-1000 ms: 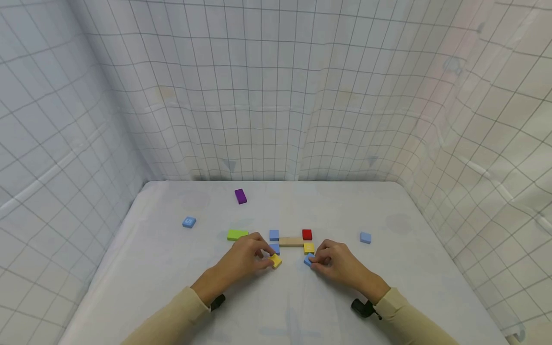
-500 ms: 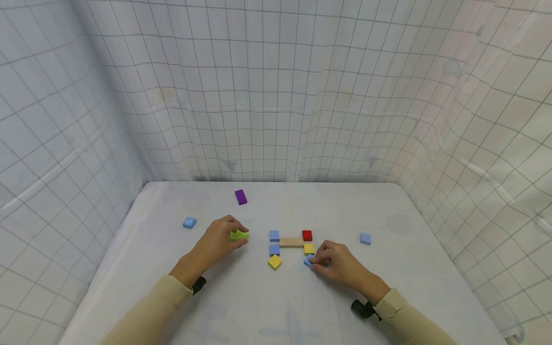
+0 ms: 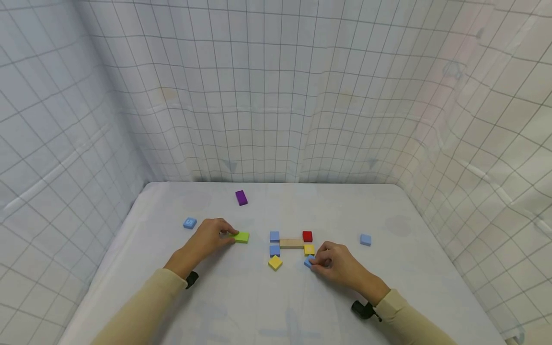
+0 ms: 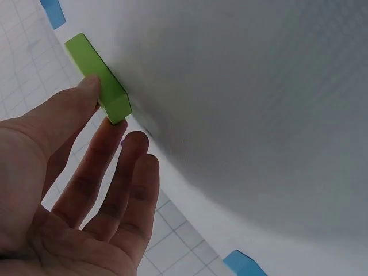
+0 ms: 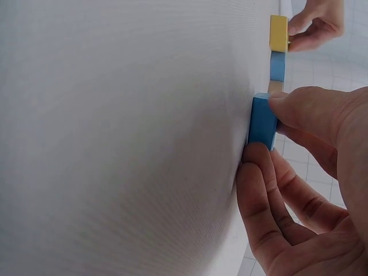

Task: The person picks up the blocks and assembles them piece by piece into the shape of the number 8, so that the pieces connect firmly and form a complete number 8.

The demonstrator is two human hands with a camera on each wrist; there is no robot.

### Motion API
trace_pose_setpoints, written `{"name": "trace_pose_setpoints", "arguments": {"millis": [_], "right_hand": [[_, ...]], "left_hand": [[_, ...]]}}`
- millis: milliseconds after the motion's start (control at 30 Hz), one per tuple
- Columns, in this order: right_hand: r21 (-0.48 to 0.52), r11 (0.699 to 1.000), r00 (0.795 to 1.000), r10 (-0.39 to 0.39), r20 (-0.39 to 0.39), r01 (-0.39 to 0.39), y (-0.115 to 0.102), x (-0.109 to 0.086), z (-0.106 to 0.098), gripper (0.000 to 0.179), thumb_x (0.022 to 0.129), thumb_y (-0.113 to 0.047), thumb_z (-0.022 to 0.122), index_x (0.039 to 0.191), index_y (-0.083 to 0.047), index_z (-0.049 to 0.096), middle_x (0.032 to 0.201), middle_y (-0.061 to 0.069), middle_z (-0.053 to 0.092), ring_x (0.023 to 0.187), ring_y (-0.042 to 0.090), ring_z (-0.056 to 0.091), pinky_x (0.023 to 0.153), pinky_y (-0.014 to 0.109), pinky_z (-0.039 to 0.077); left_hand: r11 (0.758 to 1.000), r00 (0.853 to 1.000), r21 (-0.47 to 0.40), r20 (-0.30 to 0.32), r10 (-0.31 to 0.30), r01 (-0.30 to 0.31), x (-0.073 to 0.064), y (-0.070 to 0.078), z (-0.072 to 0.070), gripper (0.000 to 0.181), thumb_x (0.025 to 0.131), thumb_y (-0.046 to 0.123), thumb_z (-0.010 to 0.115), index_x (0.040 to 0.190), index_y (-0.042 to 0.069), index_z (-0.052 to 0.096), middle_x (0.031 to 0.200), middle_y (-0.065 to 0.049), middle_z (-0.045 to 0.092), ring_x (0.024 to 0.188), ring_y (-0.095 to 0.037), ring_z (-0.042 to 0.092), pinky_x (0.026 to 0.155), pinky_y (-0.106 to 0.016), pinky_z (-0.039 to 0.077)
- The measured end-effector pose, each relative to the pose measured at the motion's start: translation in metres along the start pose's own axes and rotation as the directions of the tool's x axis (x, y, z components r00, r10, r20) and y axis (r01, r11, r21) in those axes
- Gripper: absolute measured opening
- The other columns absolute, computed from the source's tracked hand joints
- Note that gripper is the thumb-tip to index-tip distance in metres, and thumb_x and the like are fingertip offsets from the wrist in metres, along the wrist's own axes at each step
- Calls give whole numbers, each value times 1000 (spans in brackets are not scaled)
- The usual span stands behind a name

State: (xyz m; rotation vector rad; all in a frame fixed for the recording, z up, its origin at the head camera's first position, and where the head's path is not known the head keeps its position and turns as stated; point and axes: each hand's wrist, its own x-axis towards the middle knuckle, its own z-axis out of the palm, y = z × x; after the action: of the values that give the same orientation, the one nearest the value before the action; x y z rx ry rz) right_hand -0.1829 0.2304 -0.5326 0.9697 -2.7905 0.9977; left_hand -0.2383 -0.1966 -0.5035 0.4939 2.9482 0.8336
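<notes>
My left hand (image 3: 212, 235) pinches the left end of a long green block (image 3: 243, 237), thumb on its near side and fingers round the end. The left wrist view shows that green block (image 4: 98, 75) between thumb and index finger. At the right, my right hand (image 3: 338, 258) holds a blue block (image 3: 308, 261) just below a yellow block (image 3: 309, 249). In the right wrist view thumb and fingers grip this blue block (image 5: 263, 122). Between the hands a yellow block (image 3: 275, 263) lies turned like a diamond, under a blue block (image 3: 274, 250).
A wooden block (image 3: 291, 244) lies between the central blocks, with a blue block (image 3: 274, 236) and a red block (image 3: 307, 236) behind. Further out are a purple block (image 3: 241, 197), a blue block marked 5 (image 3: 189, 223) and another blue block (image 3: 365, 239) on the white-covered table (image 3: 276, 306).
My left hand has let go of the diamond-turned yellow block, moved left and taken hold of the green block, which sits slightly further right. The right hand has stayed on its blue block.
</notes>
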Motion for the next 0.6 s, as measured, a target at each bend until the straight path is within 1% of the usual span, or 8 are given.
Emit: {"name": "trace_pose_setpoints", "arguments": {"millis": [100,200,333,367,433,467,567,600], "right_hand": [[-2,1000,1000,-2,-2,2,0,0,0,8,98,-9,95,98,-17,92,106,-2,77,91,-1,69,79,21,65],[-2,1000,1000,-5,-7,5,0,-1,0,8,98,-9,95,99,-17,92,106,-2,77,90,0,69,79,21,64],[-3,1000,1000,-9,-12,9,0,0,0,8,98,-9,95,98,-17,92,106,-1,77,91,0,69,79,21,64],[-3,1000,1000,-11,-13,11,0,0,0,8,98,-9,95,98,-17,92,107,-1,77,91,0,69,79,21,64],[-6,1000,1000,-15,-13,15,0,0,0,8,98,-9,95,98,-17,92,107,-1,77,91,0,69,79,21,64],[-7,1000,1000,-16,-13,16,0,0,1,9,98,-9,95,98,-17,92,106,-1,77,91,0,69,79,21,64],[-3,1000,1000,-16,-13,16,0,0,1,9,98,-8,95,99,-16,92,106,-1,77,90,-1,69,78,21,64],[-2,1000,1000,-21,-14,21,1,0,1,9,98,-8,95,99,-16,92,105,-1,76,90,-1,69,77,21,64]], "left_hand": [[1000,1000,-7,0,3,-3,1,-1,0,19,97,9,94,116,8,92,121,-9,88,110,-27,77,102,-52,67],[1000,1000,-13,8,24,-24,2,-1,-1,17,96,8,95,113,8,93,118,-8,88,106,-24,77,99,-49,68],[998,998,-33,25,51,-50,1,-2,-2,16,94,8,97,110,8,92,115,-8,88,104,-24,78,97,-47,68],[996,997,-48,13,82,-81,4,-11,2,15,94,9,97,109,9,93,113,-7,88,103,-23,78,95,-43,68],[991,993,-58,19,120,-118,3,-14,4,14,94,10,97,107,9,93,111,-6,88,103,-24,79,95,-44,68],[985,987,-66,12,160,-159,6,-24,10,14,95,11,97,108,10,93,110,-4,87,103,-23,79,94,-41,68],[972,974,-77,25,224,-221,7,-32,16,12,94,13,98,105,14,94,107,-1,86,101,-21,78,93,-40,68],[968,970,-83,33,240,-237,7,-35,19,12,95,14,98,106,14,95,108,0,86,102,-20,78,96,-40,68]]}}
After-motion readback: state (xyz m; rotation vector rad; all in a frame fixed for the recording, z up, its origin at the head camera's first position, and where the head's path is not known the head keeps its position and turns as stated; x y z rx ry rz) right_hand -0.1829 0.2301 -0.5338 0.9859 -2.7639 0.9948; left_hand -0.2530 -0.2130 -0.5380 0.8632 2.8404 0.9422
